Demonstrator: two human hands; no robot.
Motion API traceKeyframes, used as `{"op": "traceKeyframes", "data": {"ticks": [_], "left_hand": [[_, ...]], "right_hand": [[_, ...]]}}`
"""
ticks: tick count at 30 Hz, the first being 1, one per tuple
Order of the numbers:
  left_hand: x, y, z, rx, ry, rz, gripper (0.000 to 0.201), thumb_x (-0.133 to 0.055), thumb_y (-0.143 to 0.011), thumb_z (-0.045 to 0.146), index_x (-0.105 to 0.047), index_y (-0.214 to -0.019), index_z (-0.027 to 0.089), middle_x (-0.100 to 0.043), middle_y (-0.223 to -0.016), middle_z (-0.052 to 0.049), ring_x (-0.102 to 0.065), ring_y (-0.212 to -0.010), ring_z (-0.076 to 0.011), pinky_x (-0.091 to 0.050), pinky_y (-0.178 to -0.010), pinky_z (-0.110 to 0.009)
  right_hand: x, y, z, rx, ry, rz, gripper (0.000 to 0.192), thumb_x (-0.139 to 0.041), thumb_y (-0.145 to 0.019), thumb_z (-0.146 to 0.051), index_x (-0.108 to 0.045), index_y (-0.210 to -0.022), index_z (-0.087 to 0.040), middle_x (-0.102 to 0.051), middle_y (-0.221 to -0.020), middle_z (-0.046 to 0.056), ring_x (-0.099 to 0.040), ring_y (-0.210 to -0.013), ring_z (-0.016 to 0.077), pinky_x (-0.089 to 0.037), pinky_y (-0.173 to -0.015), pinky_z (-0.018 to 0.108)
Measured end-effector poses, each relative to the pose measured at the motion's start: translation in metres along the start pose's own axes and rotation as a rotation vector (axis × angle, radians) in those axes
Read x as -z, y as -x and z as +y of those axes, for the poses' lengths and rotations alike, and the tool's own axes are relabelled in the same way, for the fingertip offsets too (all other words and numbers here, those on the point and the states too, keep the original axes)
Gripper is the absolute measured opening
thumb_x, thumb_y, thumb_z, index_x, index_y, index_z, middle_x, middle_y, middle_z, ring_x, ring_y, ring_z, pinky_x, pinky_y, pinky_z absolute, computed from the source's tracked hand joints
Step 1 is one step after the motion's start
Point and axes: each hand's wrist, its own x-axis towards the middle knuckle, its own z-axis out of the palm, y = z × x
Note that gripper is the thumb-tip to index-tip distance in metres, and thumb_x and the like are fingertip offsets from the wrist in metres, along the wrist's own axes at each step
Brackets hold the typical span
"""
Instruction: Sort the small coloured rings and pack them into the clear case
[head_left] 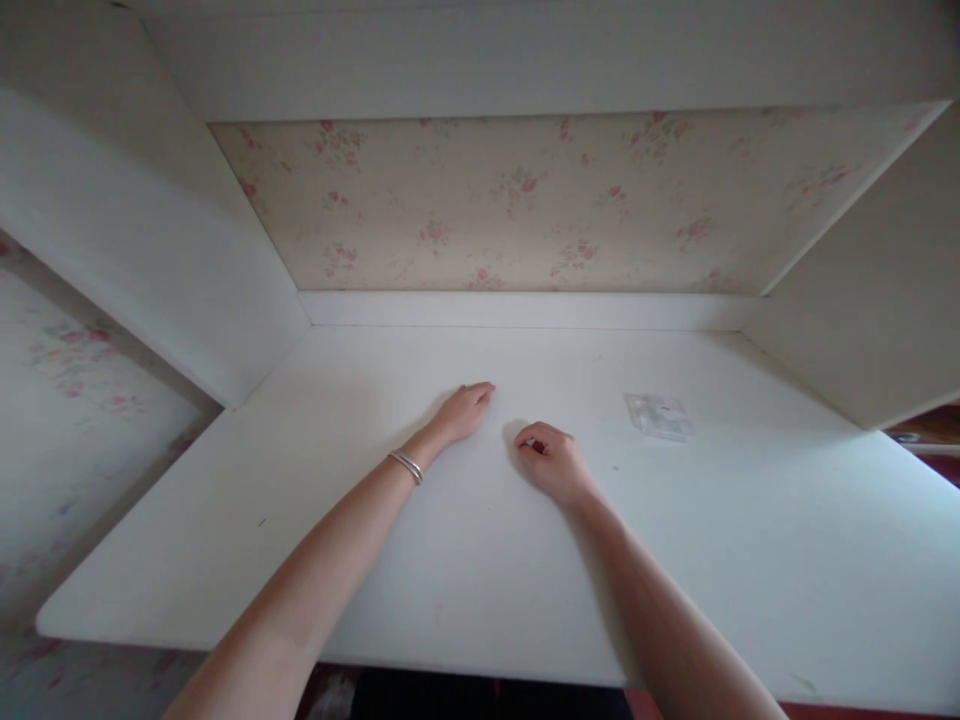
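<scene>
The clear packet (661,418) lies on the white desk (487,580), right of the right hand (551,460) and apart from its curled fingers; I cannot tell what they hold; the left hand (463,411), farther left, has its grip hidden.

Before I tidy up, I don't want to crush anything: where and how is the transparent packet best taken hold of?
I'd pinch the transparent packet by its left edge, coming from the left with the right hand, the nearer one. It lies flat on the white desk, so an edge probably gives better purchase than its broad top.
</scene>
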Motion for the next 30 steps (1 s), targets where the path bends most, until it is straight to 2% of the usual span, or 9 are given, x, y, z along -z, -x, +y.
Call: {"op": "traceKeyframes", "data": {"ticks": [3,7,9,12,15,18,22,26,30], "left_hand": [[-0.004,-0.005,0.012,0.068,0.152,0.039,0.039,-0.033,-0.092,0.027,-0.056,-0.122,0.018,-0.058,-0.126,-0.006,-0.053,-0.117,-0.0155,-0.04,-0.101,-0.032],[0.003,-0.001,0.018,0.159,0.359,0.112,0.036,-0.037,-0.09,0.027,-0.06,-0.116,0.018,-0.062,-0.121,-0.006,-0.059,-0.106,-0.0146,-0.046,-0.092,-0.03],[0.011,0.01,0.016,0.169,0.295,0.177,0.033,-0.04,-0.089,0.026,-0.063,-0.112,0.018,-0.064,-0.116,-0.006,-0.06,-0.103,-0.0156,-0.046,-0.092,-0.03],[0.025,0.037,0.011,0.105,0.071,0.224,0.027,-0.045,-0.086,0.026,-0.068,-0.1,0.018,-0.067,-0.106,-0.006,-0.06,-0.101,-0.0173,-0.044,-0.093,-0.031],[0.034,0.065,0.008,0.031,-0.075,0.168,0.025,-0.047,-0.086,0.029,-0.07,-0.09,0.019,-0.068,-0.095,-0.006,-0.06,-0.09,-0.017,-0.047,-0.083,-0.029],[0.036,0.082,0.009,-0.044,-0.174,0.067,0.027,-0.045,-0.088,0.029,-0.071,-0.088,0.022,-0.069,-0.092,-0.004,-0.06,-0.088,-0.0173,-0.045,-0.085,-0.032],[0.028,0.086,0.015,-0.098,-0.25,0.057,0.029,-0.043,-0.089,0.027,-0.071,-0.094,0.024,-0.068,-0.1,-0.005,-0.059,-0.093,-0.0188,-0.043,-0.089,-0.034],[0.019,0.085,0.019,-0.133,-0.314,0.076,0.03,-0.042,-0.09,0.026,-0.067,-0.106,0.024,-0.065,-0.114,-0.003,-0.056,-0.101,-0.0204,-0.041,-0.093,-0.036],[0.015,0.087,0.018,-0.126,-0.34,0.069,0.032,-0.044,-0.089,0.026,-0.062,-0.115,0.026,-0.06,-0.123,-0.003,-0.052,-0.108,-0.0219,-0.039,-0.096,-0.039]], "right_hand": [[0.001,0.003,0.0,-0.018,-0.017,0.03,0.021,-0.048,-0.071,-0.013,-0.067,-0.074,-0.02,-0.066,-0.079,0.002,-0.054,-0.064,0.0119,-0.04,-0.061,0.024],[0.003,0.005,0.002,-0.043,-0.043,0.08,0.02,-0.048,-0.072,-0.015,-0.066,-0.077,-0.02,-0.065,-0.08,0.002,-0.051,-0.059,0.0106,-0.039,-0.059,0.023],[0.002,0.005,0.003,-0.043,-0.043,0.086,0.02,-0.048,-0.072,-0.015,-0.066,-0.077,-0.019,-0.064,-0.08,0.002,-0.051,-0.06,0.0104,-0.039,-0.059,0.023],[0.0,0.002,0.004,-0.02,-0.009,0.067,0.019,-0.047,-0.075,-0.015,-0.065,-0.078,-0.019,-0.064,-0.082,0.002,-0.053,-0.063,0.011,-0.039,-0.06,0.023],[-0.002,0.0,0.003,-0.004,0.045,0.019,0.018,-0.048,-0.077,-0.016,-0.065,-0.082,-0.02,-0.064,-0.087,0.003,-0.055,-0.065,0.011,-0.041,-0.062,0.023],[-0.004,0.001,-0.002,0.003,0.122,-0.021,0.02,-0.047,-0.081,-0.018,-0.065,-0.09,-0.021,-0.063,-0.097,0.004,-0.057,-0.068,0.0106,-0.042,-0.064,0.023],[-0.006,0.005,-0.019,0.057,0.338,-0.072,0.027,-0.043,-0.088,-0.024,-0.063,-0.106,-0.028,-0.058,-0.115,0.004,-0.06,-0.084,0.014,-0.043,-0.071,0.025],[-0.011,0.002,-0.036,0.108,0.521,-0.154,0.03,-0.039,-0.092,-0.033,-0.059,-0.115,-0.035,-0.054,-0.125,0.002,-0.055,-0.096,0.0192,-0.042,-0.077,0.03],[-0.017,-0.006,-0.04,0.023,0.592,-0.126,0.034,-0.037,-0.093,-0.038,-0.057,-0.12,-0.033,-0.054,-0.125,0.004,-0.049,-0.101,0.0235,-0.038,-0.083,0.037]]}}
